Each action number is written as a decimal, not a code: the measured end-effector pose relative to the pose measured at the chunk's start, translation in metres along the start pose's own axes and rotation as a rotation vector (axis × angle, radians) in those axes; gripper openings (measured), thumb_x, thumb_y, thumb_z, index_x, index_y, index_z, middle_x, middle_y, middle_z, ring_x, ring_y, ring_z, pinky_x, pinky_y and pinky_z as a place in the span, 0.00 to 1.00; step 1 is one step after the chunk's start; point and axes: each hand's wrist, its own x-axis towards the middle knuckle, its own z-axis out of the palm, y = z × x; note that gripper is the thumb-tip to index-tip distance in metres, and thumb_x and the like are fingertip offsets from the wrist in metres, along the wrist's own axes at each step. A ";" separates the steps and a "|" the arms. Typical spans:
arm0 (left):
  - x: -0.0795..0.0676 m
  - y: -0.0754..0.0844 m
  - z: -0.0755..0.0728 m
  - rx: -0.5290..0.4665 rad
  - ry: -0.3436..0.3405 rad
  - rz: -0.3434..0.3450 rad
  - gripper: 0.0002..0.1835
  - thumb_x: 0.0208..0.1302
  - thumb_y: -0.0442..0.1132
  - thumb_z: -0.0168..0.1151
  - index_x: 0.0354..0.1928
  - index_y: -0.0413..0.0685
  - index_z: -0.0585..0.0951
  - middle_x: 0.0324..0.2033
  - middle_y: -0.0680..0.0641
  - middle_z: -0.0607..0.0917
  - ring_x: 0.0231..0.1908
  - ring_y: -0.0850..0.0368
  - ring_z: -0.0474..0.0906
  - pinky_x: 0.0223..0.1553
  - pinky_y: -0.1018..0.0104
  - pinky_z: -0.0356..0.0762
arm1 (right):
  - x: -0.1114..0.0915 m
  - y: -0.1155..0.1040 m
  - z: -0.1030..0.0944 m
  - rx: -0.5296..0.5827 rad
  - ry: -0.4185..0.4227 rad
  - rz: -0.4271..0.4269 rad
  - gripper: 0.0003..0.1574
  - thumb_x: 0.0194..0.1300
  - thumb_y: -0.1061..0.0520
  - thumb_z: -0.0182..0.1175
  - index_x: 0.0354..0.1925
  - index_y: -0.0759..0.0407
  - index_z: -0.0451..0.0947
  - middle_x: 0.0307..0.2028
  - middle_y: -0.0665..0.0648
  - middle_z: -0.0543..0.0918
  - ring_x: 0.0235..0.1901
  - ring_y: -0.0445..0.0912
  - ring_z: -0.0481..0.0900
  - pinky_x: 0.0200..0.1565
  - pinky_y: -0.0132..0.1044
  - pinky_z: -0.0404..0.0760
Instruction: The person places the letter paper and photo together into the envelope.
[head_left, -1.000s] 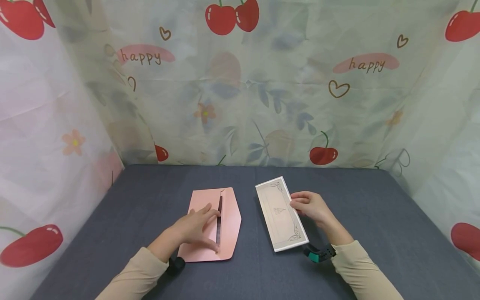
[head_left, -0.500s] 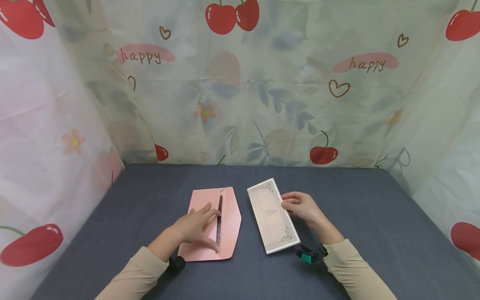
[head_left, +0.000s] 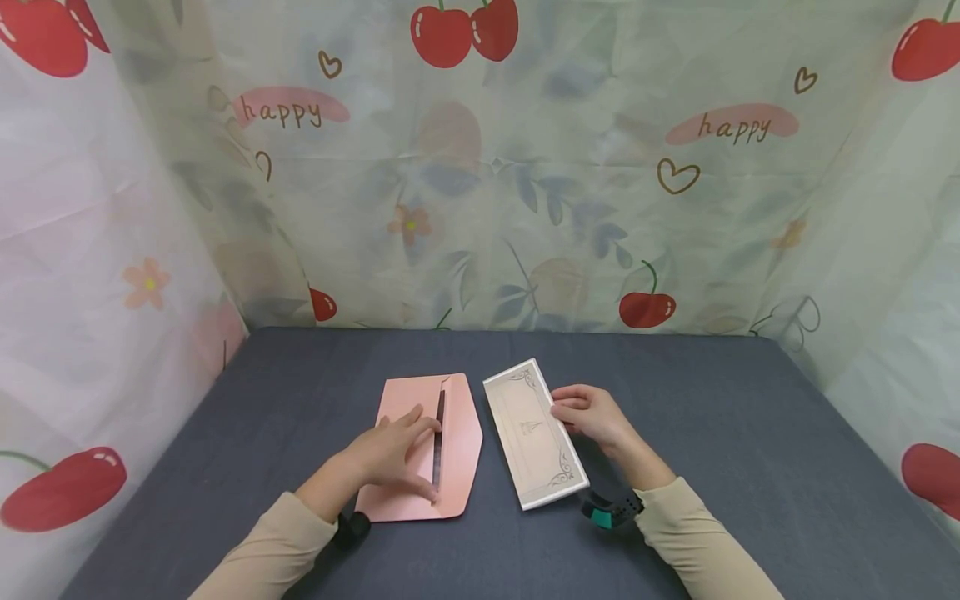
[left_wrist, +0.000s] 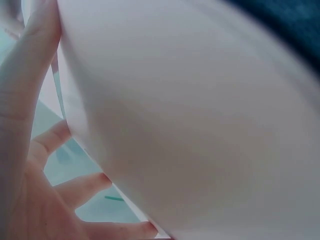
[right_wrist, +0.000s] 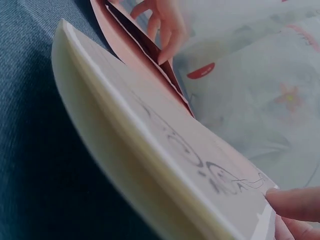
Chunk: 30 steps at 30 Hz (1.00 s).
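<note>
A pink envelope (head_left: 457, 450) lies on the dark tabletop with its pointed flap folded out to the right and its mouth gaping as a dark slit. My left hand (head_left: 384, 454) holds the envelope at this mouth, thumb towards the near end and fingers spread farther up. To its right, a cream card (head_left: 534, 433) with grey scroll ornament is tilted above the cloth, its layered edge showing in the right wrist view. My right hand (head_left: 596, 417) pinches the card's right long edge. In the left wrist view the envelope's pale surface (left_wrist: 190, 110) fills most of the frame.
A dark blue cloth (head_left: 712, 400) covers the table. Patterned curtains (head_left: 495, 208) with cherries stand behind it and at both sides. A black strap with a green patch (head_left: 611, 510) is on my right wrist.
My right hand has brought the card leftward, close beside the envelope's flap. My left hand and the envelope have stayed in place.
</note>
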 end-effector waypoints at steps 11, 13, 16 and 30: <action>0.000 0.000 0.001 -0.004 0.003 -0.011 0.48 0.32 0.66 0.73 0.59 0.60 0.68 0.70 0.36 0.58 0.64 0.39 0.66 0.67 0.38 0.52 | 0.001 -0.002 0.013 0.015 0.002 -0.001 0.21 0.61 0.60 0.60 0.52 0.67 0.73 0.41 0.63 0.84 0.30 0.39 0.80 0.33 0.33 0.81; 0.000 0.000 0.001 -0.004 0.002 -0.012 0.48 0.32 0.66 0.73 0.59 0.60 0.68 0.70 0.36 0.58 0.64 0.39 0.66 0.67 0.38 0.52 | 0.002 -0.002 0.016 0.020 0.005 0.002 0.21 0.61 0.60 0.60 0.52 0.67 0.74 0.41 0.63 0.84 0.30 0.40 0.80 0.33 0.33 0.81; 0.000 0.001 0.001 -0.003 0.000 -0.014 0.48 0.32 0.67 0.73 0.59 0.60 0.68 0.70 0.36 0.58 0.64 0.39 0.66 0.67 0.38 0.52 | 0.003 -0.003 0.019 0.026 0.013 0.007 0.20 0.61 0.60 0.60 0.52 0.66 0.74 0.41 0.63 0.84 0.31 0.40 0.80 0.33 0.33 0.80; 0.001 0.001 0.000 -0.001 -0.011 -0.028 0.48 0.32 0.67 0.73 0.59 0.60 0.68 0.70 0.37 0.58 0.64 0.39 0.66 0.68 0.39 0.52 | 0.002 -0.006 0.035 0.077 -0.016 -0.023 0.20 0.60 0.62 0.60 0.50 0.68 0.75 0.40 0.64 0.85 0.30 0.40 0.81 0.34 0.35 0.82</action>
